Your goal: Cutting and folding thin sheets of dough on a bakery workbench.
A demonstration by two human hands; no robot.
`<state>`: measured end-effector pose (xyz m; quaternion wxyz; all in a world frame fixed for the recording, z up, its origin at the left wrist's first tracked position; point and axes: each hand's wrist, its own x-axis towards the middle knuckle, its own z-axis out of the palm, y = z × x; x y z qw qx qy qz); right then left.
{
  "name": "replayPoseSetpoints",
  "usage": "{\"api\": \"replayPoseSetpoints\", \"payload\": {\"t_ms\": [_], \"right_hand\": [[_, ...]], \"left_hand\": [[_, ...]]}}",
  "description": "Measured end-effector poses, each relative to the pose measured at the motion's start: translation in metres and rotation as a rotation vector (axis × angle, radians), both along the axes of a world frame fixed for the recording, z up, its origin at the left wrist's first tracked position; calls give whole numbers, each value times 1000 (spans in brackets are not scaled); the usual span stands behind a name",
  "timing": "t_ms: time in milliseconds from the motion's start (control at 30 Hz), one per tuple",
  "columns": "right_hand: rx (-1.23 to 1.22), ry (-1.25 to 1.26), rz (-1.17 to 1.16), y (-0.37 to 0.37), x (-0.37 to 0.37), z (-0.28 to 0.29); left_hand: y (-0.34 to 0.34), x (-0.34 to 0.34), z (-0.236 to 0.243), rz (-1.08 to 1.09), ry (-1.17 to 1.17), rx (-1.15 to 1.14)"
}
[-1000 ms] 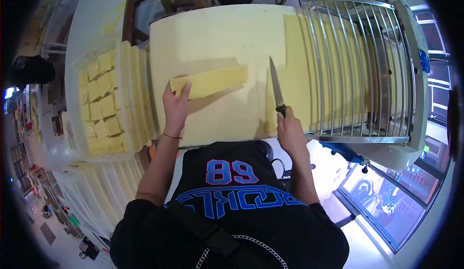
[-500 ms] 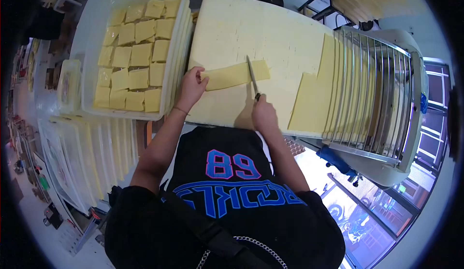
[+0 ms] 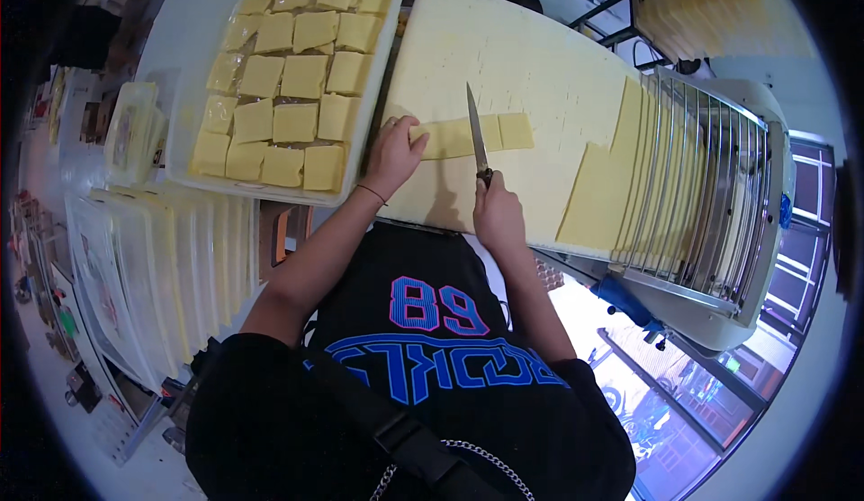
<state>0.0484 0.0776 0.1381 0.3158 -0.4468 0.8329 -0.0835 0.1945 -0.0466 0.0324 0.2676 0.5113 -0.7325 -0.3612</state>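
A strip of pale yellow dough sheet (image 3: pixel 447 139) lies crosswise on the cream cutting board (image 3: pixel 468 42). At the strip's left end my left hand (image 3: pixel 391 161) has its fingers curled, with thumb and fingertips against the dough. In my right hand (image 3: pixel 499 213) is the dark handle of a long knife (image 3: pixel 477 127), its blade pointing away from me across the strip. Whether the blade touches the dough I cannot tell. A squarish cut piece (image 3: pixel 517 131) rests at the right end, with a cut line between it and the rest.
A clear plastic tub (image 3: pixel 360 118) of dough squares stands left of the board. Wider dough sheets (image 3: pixel 589 199) lie at the right, running under the metal bar guard (image 3: pixel 711 177) of a white machine. Stacked plastic tubs (image 3: pixel 180 267) stand at the lower left.
The knife has shifted left along the strip, and a cut line now shows to its right. The strip lies more level. The whole view has swung slightly, moving the tub and board rightward.
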Motion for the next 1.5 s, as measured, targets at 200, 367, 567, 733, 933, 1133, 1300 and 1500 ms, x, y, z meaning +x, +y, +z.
{"api": "replayPoseSetpoints", "payload": {"t_ms": [200, 367, 567, 733, 933, 1133, 1300, 1500], "right_hand": [[30, -249, 94, 12, -6, -72], [-179, -49, -349, 19, -41, -37], [-535, 387, -164, 1, -48, -54], [-407, 398, 28, -47, -7, -73], [-416, 416, 156, -60, -5, -79], [-234, -6, 262, -72, -36, -48], [-445, -908, 143, -87, -25, 36], [-765, -714, 69, -95, -37, 48]], "left_hand": [[0, -3, 5, -227, -38, -126], [31, 20, 143, -362, 181, 183], [-75, 95, 212, -20, 468, -19], [-219, 128, 179, 167, 408, -193], [-278, 115, 118, 266, -20, -160], [-241, 93, 134, 319, -138, -646], [-105, 52, 201, -127, 182, 37], [-47, 108, 235, 17, 181, 496]]}}
